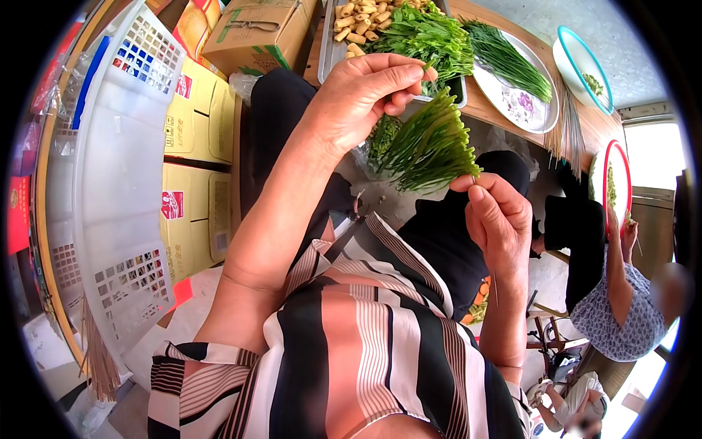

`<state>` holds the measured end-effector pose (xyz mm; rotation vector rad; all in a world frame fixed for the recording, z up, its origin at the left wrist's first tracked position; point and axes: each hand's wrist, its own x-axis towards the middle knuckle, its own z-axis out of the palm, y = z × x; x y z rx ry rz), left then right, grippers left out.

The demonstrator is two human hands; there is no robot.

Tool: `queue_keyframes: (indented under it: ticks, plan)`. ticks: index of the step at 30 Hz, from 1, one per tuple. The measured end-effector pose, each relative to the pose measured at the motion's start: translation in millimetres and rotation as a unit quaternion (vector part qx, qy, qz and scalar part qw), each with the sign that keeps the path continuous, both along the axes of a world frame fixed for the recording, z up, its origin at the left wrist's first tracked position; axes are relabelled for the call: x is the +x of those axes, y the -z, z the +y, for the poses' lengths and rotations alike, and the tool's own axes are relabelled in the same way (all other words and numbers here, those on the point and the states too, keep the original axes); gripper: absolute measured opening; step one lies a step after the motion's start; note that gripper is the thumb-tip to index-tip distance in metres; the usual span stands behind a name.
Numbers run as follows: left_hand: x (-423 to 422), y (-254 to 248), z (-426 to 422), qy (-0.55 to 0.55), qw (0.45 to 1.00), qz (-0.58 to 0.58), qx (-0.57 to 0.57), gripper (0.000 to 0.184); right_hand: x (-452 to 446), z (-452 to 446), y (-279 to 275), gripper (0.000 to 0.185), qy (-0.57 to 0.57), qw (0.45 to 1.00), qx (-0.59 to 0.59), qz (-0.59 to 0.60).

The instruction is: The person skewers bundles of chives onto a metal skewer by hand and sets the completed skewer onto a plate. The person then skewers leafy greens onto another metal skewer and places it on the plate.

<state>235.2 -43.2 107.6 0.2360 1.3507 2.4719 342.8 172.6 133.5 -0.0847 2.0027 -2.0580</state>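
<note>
A row of green stems hangs fanned out between my two hands, apparently strung on a thin skewer. My left hand is raised at the upper end of the row, its thumb and fingers pinched on a small green piece. At the lower right end, my right hand pinches the skewer, whose thin length shows below the fingers. Behind the row is a bunch of leafy greens on a metal tray, beside light brown rolled pieces.
A white oval plate holds more green stems. Bare skewers overhang the table edge. Further right are a blue-rimmed bowl and another seated person with a red-rimmed basin. Cartons and a white plastic crate stand left.
</note>
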Motion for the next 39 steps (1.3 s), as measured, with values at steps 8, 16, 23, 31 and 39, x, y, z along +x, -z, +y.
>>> queue_keyframes:
  ticks: [8,16,23,31,39]
  plan:
    - [-1.6,-2.9,-1.4,0.004,1.0,0.011,-0.018,0.022,-2.7,0.8,-0.2,0.023,-0.005,1.0,0.0,0.002]
    - [0.4,-6.9,-2.0,0.013,0.998,0.028,-0.049,0.021,-7.2,-4.3,-7.6,0.023,0.006,1.0,0.005,0.014]
    - [-20.1,-9.7,-3.2,0.082,0.978,0.173,-0.086,0.03,-16.5,4.4,-19.7,0.024,-0.037,0.998,-0.054,0.003]
    - [-24.7,-25.5,9.5,0.154,0.975,0.157,-0.031,0.024,-13.1,6.3,-38.9,0.024,-0.023,0.998,-0.047,-0.024]
    - [-17.7,-28.2,7.6,0.156,0.975,0.148,-0.053,0.022,-8.5,9.1,-37.8,0.024,-0.029,0.999,-0.023,-0.026]
